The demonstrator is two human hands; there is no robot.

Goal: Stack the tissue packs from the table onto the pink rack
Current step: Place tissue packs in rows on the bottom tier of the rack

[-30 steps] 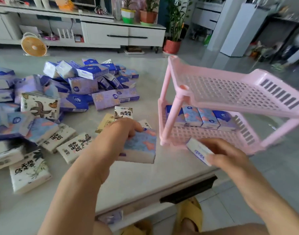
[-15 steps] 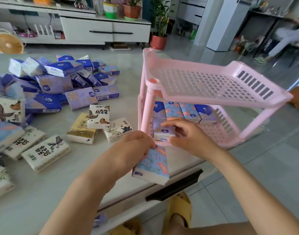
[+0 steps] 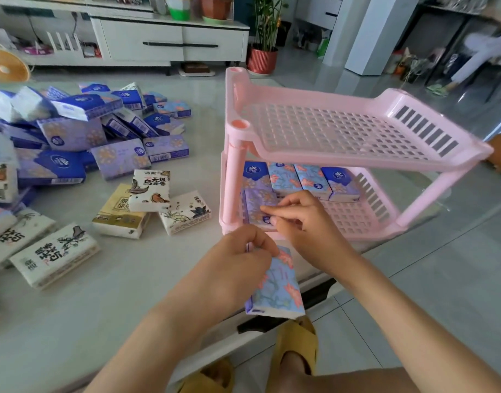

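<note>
Ideally right hand (image 3: 299,219), gripping purple pack (image 3: 256,204), squares it into pink rack's (image 3: 236,171) front-left corner; left hand (image 3: 238,262) pinches floral pack (image 3: 277,287).

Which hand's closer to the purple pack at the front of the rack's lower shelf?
Right. The right hand holds the purple pack on the lower shelf. The left hand is in front of the rack, gripping a blue floral pack.

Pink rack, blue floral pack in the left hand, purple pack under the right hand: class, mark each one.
pink rack (image 3: 328,131): head view, top shelf's grid.
blue floral pack (image 3: 277,287): head view, its front face.
purple pack (image 3: 256,204): head view, its top face.
</note>
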